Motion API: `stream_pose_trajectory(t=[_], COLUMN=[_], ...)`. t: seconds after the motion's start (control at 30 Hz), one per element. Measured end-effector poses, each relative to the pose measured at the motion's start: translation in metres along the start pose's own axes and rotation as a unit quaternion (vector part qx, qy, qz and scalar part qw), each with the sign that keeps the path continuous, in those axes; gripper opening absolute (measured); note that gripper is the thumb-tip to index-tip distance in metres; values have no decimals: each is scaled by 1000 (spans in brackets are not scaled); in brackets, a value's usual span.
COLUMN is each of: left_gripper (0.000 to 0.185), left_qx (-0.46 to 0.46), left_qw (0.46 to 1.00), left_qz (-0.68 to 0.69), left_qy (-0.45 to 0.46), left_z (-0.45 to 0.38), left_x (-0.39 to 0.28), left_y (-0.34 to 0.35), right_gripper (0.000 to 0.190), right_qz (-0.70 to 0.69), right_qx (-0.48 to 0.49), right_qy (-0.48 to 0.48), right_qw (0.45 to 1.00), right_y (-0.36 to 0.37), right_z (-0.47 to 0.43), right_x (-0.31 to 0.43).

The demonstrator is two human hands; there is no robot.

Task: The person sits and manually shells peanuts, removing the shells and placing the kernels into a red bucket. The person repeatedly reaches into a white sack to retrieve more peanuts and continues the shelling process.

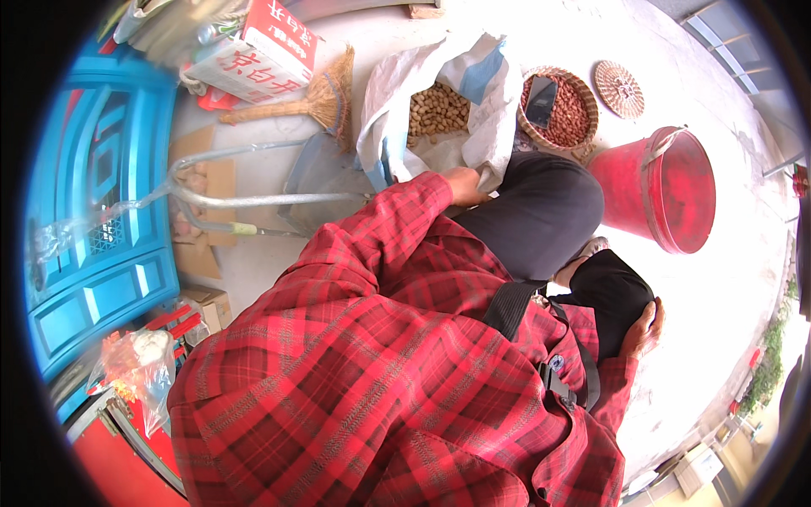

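My left hand (pixel 467 187) is at the near rim of a white and blue woven sack (pixel 437 60), its fingers curled at the bunched edge and partly hidden. Unshelled peanuts (pixel 437 111) lie inside the sack. On the outer side of my bent right knee rests my right hand (pixel 643 331), holding nothing. Beyond my left knee, a round woven basket (pixel 591 104) contains reddish shelled peanuts (pixel 570 117). A dark smartphone (pixel 542 101) lies across the basket's left part.
A red bucket (pixel 624 180) lies tilted at the right. The woven lid (pixel 619 89) is beyond it. Leftward are a straw hand broom (pixel 323 101), a grey dustpan (pixel 317 184), a metal tubular frame (pixel 253 201), a printed carton (pixel 253 66) and a blue panelled vehicle or door (pixel 101 190).
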State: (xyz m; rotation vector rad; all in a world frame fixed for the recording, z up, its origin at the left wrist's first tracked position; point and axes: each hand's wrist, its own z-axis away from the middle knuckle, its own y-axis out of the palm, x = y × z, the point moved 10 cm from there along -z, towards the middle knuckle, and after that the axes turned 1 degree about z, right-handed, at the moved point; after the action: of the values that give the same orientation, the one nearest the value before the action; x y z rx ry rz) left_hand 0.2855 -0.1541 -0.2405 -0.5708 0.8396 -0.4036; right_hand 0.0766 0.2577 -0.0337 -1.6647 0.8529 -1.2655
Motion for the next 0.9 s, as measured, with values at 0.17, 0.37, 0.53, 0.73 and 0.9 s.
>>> stream_pose_trajectory(t=[0.17,0.37,0.53,0.73,0.9], left_gripper=[70,45,25,52,73], left_qx=[42,81,-132,-169,-255], left_qw=[946,782,814,940,942], left_qz=[307,612,493,107,38], left_qy=[-95,-88,-275,-275,-217], left_z=[0,-29,-63,-104,-153], left_x=[24,84,192,203,200], left_y=[-19,-28,-30,-70,-97], right_gripper=[44,43,43,41,37], right_qz=[4,-21,-50,-40,-7], right_qx=[10,28,45,68,78], right_qy=[-27,-15,9,25,11], right_qw=[1000,999,998,997,997], right_y=[8,14,14,21,19], right_z=[-5,-9,-10,-24,-36], right_x=[9,28,28,36,47])
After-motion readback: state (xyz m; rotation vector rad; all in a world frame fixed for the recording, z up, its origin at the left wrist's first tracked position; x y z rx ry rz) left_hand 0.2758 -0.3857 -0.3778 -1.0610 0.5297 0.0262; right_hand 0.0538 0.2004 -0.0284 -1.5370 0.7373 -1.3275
